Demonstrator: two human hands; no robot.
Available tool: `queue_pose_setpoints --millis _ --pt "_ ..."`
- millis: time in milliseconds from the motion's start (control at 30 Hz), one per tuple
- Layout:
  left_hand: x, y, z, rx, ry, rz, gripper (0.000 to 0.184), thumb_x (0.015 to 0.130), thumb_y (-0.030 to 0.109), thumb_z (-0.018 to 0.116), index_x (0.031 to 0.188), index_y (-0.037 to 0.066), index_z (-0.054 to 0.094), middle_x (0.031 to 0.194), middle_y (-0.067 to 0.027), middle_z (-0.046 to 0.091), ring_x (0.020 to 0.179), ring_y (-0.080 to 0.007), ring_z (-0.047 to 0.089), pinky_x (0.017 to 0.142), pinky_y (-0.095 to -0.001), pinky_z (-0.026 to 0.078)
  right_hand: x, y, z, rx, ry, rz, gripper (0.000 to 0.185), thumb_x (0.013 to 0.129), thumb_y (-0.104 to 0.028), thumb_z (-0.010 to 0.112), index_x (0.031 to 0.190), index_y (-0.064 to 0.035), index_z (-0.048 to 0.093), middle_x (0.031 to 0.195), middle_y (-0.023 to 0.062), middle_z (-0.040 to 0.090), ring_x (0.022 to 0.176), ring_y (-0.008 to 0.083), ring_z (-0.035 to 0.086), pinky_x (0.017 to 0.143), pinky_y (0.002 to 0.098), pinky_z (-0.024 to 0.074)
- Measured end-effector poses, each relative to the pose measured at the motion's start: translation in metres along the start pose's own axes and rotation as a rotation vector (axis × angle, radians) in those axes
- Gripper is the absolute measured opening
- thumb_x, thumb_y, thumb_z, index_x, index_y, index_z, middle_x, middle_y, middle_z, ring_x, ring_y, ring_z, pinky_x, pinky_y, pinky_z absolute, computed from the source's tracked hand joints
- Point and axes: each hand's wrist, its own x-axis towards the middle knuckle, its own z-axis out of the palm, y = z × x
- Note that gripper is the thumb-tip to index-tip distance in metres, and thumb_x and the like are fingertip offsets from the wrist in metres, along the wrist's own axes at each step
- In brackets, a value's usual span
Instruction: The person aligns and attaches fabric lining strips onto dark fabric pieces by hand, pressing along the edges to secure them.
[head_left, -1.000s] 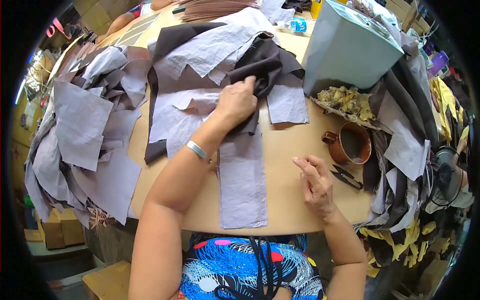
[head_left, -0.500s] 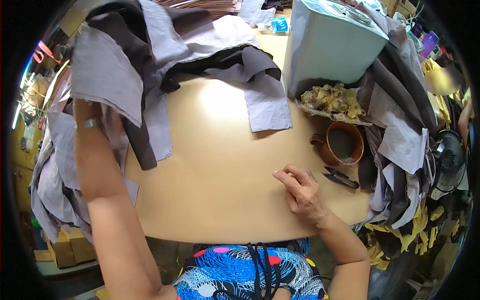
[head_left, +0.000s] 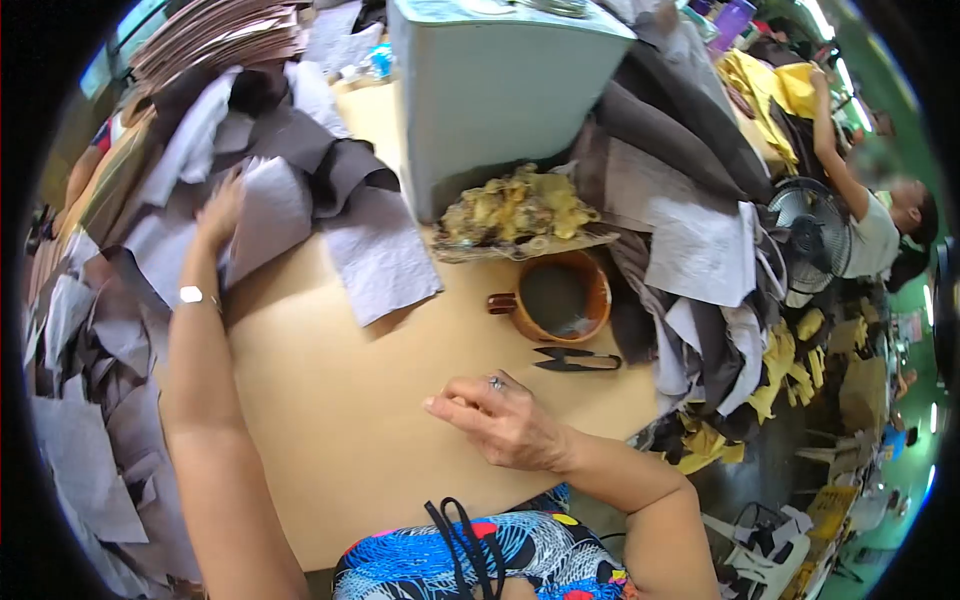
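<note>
My left hand (head_left: 220, 212) reaches to the far left of the table. It is against the edge of a grey fabric piece (head_left: 270, 210) on a heap of dark and grey fabric pieces; its fingers are blurred and partly hidden. My right hand (head_left: 502, 420), with a ring on one finger, hovers or rests over the tabletop near the front. Its fingers are curled in, and nothing shows between them. Just beyond it lie black thread snips (head_left: 578, 360). Behind these stands a brown mug (head_left: 592, 318) with a dark grey inside.
A tall metal tin (head_left: 500, 110) stands at the back, with a clump of yellowish scraps (head_left: 520, 210) before it. More fabric (head_left: 700, 250) hangs over the right edge. A black fan (head_left: 808, 235) and another person (head_left: 868, 235) are farther right. Stacked brown sheets (head_left: 215, 45) sit back left.
My view has swung to the right. The grey fabric raised over my left hand is now lower on the heap, with the hand showing beside it. My right hand stays curled.
</note>
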Motion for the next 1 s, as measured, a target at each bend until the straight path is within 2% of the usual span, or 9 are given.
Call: queue_pose_setpoints --millis 33,133,267,333,367,567,767,900,1000 --pt "0.016 -0.040 0.055 -0.075 0.278 0.217 0.054 0.094 0.035 0.040 0.137 0.004 0.036 0.142 -0.0149 0.037 0.133 -0.0268 0.031 0.108 -0.0379 0.024 0.000 -0.002 -0.006 -0.008 0.058 -0.036 0.043 0.073 -0.002 0.057 0.116 -0.0052 0.055 0.105 0.0100 0.055 0.080 0.0221 0.056 0.070 0.0325 0.0443" --pt "0.016 -0.045 0.055 -0.352 0.202 0.300 0.051 0.094 0.033 0.040 0.136 0.004 0.039 0.141 -0.0146 0.039 0.133 -0.0268 0.032 0.108 -0.0363 0.024 0.000 -0.002 -0.045 -0.339 0.270 -0.254 0.042 0.075 -0.002 0.058 0.117 -0.0056 0.055 0.102 0.0109 0.056 0.075 0.0240 0.056 0.065 0.0327 0.0452" --pt "-0.048 -0.022 -0.009 -0.534 0.186 0.274 0.044 0.093 0.026 0.043 0.131 0.003 0.045 0.137 -0.0143 0.043 0.131 -0.0264 0.035 0.108 -0.0356 0.025 0.000 0.034 -0.148 -0.931 0.512 0.298 0.065 0.075 -0.005 0.060 0.134 -0.0002 0.035 0.122 0.0176 0.053 0.111 0.0358 0.051 0.092 0.0445 0.0396" --pt "-0.084 -0.009 -0.027 -0.520 0.223 0.300 0.040 0.092 0.021 0.046 0.128 0.003 0.048 0.136 -0.0140 0.044 0.130 -0.0257 0.036 0.108 -0.0358 0.025 0.001 0.066 -0.202 -1.264 0.476 0.571 0.079 0.076 -0.014 0.066 0.143 -0.0132 0.023 0.131 0.0178 0.044 0.118 0.0383 0.045 0.094 0.0460 0.0388" --pt "-0.096 -0.011 -0.029 -0.494 0.240 0.354 0.038 0.092 0.018 0.047 0.126 0.003 0.049 0.136 -0.0137 0.044 0.130 -0.0252 0.036 0.108 -0.0358 0.025 -0.010 0.087 -0.221 -1.206 0.466 0.780 0.083 0.076 -0.016 0.066 0.144 -0.0171 0.019 0.133 0.0178 0.042 0.118 0.0377 0.045 0.092 0.0468 0.0403" --pt "-0.175 0.047 -0.053 -0.623 0.303 0.496 0.028 0.083 0.003 0.056 0.111 0.001 0.057 0.121 -0.0125 0.055 0.116 -0.0242 0.050 0.096 -0.0323 0.038 -0.026 0.131 -0.267 -0.926 0.368 0.906 0.075 0.081 -0.007 0.060 0.143 -0.0097 0.020 0.113 0.0199 0.059 0.102 0.0369 0.058 0.088 0.0368 0.0448" --pt "-0.215 0.126 -0.072 -0.636 0.175 0.768 0.027 0.080 0.003 0.060 0.108 0.003 0.059 0.115 -0.0119 0.058 0.109 -0.0280 0.055 0.093 -0.0348 0.042 -0.012 0.070 -0.292 -0.381 1.050 0.230 0.049 0.087 0.001 0.053 0.132 0.0027 0.037 0.101 0.0085 0.061 0.084 0.0115 0.058 0.078 0.0214 0.0446" --pt "-0.230 0.168 -0.060 -0.597 0.074 0.883 0.028 0.080 0.005 0.063 0.108 0.005 0.058 0.115 -0.0102 0.058 0.108 -0.0284 0.054 0.092 -0.0380 0.043 -0.022 0.082 -0.313 -0.409 0.758 0.633 0.049 0.086 -0.001 0.054 0.132 0.0020 0.039 0.108 0.0091 0.059 0.090 0.0104 0.055 0.080 0.0213 0.0439" --pt "-0.239 0.184 -0.055 -0.570 0.005 0.915 0.026 0.082 0.008 0.061 0.108 0.006 0.058 0.116 -0.0089 0.058 0.108 -0.0288 0.054 0.092 -0.0384 0.044 -0.005 0.044 -0.301 -0.256 0.742 0.525 0.051 0.085 -0.006 0.055 0.133 0.0017 0.040 0.107 0.0083 0.060 0.090 0.0094 0.055 0.082 0.0216 0.0431"
